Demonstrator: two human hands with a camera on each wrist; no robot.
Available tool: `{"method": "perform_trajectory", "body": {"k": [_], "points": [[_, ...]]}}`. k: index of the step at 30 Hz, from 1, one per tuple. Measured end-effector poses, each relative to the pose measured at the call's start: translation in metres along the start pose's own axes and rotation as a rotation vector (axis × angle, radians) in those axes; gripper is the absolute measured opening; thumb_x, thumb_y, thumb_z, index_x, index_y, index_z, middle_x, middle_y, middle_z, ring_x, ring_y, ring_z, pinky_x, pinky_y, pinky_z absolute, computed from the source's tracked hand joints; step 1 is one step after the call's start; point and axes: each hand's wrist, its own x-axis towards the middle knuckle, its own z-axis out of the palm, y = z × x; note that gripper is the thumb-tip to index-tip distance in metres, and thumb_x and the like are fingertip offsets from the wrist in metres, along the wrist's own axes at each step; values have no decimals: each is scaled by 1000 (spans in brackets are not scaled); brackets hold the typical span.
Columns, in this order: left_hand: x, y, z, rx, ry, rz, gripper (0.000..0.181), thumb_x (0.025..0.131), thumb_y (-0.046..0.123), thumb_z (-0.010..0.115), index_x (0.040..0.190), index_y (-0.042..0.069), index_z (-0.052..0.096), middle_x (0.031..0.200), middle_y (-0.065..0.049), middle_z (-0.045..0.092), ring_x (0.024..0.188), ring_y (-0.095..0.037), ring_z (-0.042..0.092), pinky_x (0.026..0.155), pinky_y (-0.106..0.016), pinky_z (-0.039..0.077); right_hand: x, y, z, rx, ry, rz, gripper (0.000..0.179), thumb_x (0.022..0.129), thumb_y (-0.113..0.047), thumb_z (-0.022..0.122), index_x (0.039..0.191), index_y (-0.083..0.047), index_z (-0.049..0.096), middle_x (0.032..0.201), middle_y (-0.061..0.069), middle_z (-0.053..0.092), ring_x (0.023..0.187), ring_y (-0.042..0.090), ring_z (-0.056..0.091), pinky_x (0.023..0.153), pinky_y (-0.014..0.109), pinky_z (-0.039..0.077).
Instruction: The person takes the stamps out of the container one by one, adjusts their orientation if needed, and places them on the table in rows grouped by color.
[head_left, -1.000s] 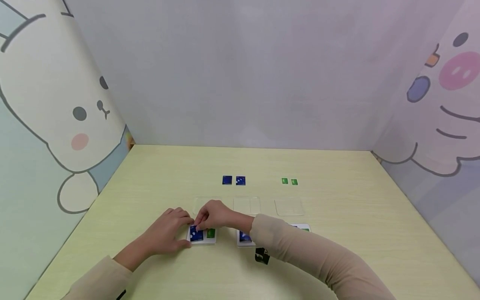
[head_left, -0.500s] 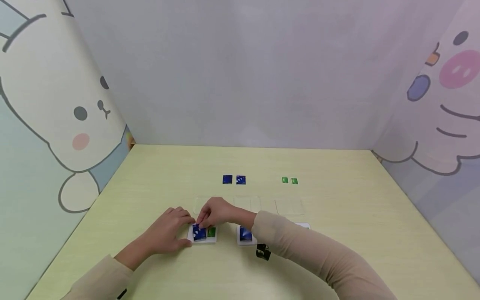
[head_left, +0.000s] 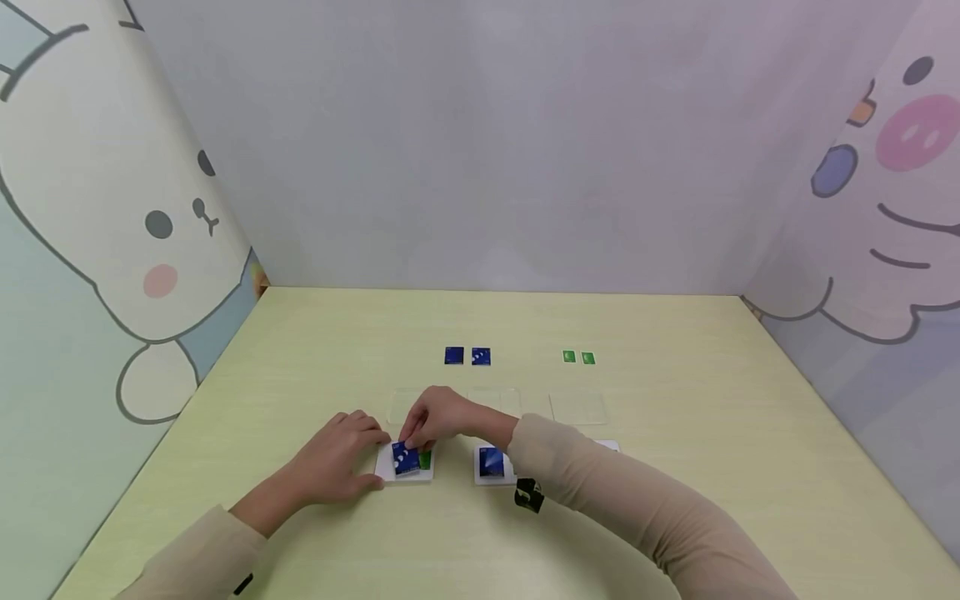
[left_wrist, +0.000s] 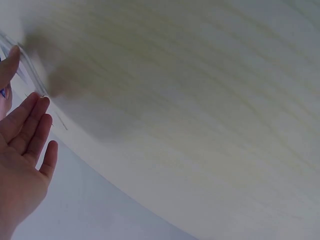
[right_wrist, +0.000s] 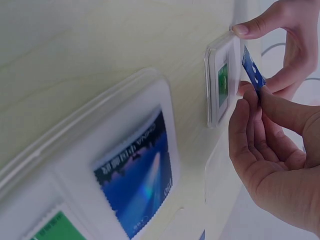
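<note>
My right hand (head_left: 442, 414) pinches a blue postage stamp (right_wrist: 254, 72) between thumb and fingertips. The stamp is tilted up, over a white stamp holder (head_left: 384, 467) in a clear case. A small green stamp (right_wrist: 223, 85) lies in that holder, partly covered by the blue one in the head view. My left hand (head_left: 337, 461) steadies the case at its left side, thumb at the near corner and fingertips at the far one. In the left wrist view its fingers (left_wrist: 32, 122) are fairly straight.
Right of it stands a second holder with a blue stamp (head_left: 491, 462); a third is mostly hidden by my right sleeve (head_left: 592, 483). Clear lids (head_left: 577, 408) lie behind. Two blue stamps (head_left: 481, 356) and two green stamps (head_left: 588, 358) lie farther back. A black piece (head_left: 528, 495) is in front.
My right hand has lifted the blue stamp from the left part of the holder and shifted it right, so it now overlaps the green stamp in view. My left hand has stayed put.
</note>
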Motion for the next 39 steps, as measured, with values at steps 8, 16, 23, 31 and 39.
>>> {"method": "perform_trajectory", "body": {"k": [8, 16, 23, 31, 39], "points": [[2, 1, -4, 1, -7, 5, 47, 73, 36, 84, 108, 9, 70, 106, -2, 69, 102, -20, 58, 92, -44, 46, 4, 2, -3, 18, -1, 11, 8, 86, -5, 72, 92, -2, 77, 88, 14, 76, 61, 8, 62, 67, 27, 59], [2, 1, -5, -2, -21, -3, 47, 73, 37, 83, 109, 10, 70, 107, -2, 69, 103, -21, 58, 93, -46, 47, 5, 1, -6, 35, -18, 32, 9, 86, -4, 73, 92, -1, 77, 87, 14, 76, 62, 8, 63, 68, 28, 59], [3, 1, -4, 4, -20, 4, 47, 74, 38, 83, 109, 9, 70, 107, -3, 69, 103, -21, 59, 93, -46, 47, 6, 0, -13, 29, -58, 22, 7, 87, -4, 71, 90, -3, 77, 78, 5, 76, 61, 8, 66, 67, 25, 59], [2, 0, -2, 7, -25, -10, 48, 74, 38, 83, 111, 9, 70, 108, -3, 69, 103, -21, 59, 95, -46, 47, 7, -1, -13, 13, -48, 27, 10, 86, -4, 71, 94, 0, 77, 90, 16, 77, 63, 7, 63, 72, 29, 60], [1, 0, -1, 7, -20, 13, 48, 74, 38, 83, 110, 9, 70, 107, -2, 69, 102, -20, 58, 93, -45, 47, 5, -2, -15, 5, -41, 23, 11, 87, -4, 70, 96, 0, 76, 94, 17, 76, 65, 8, 62, 74, 30, 60]]}}
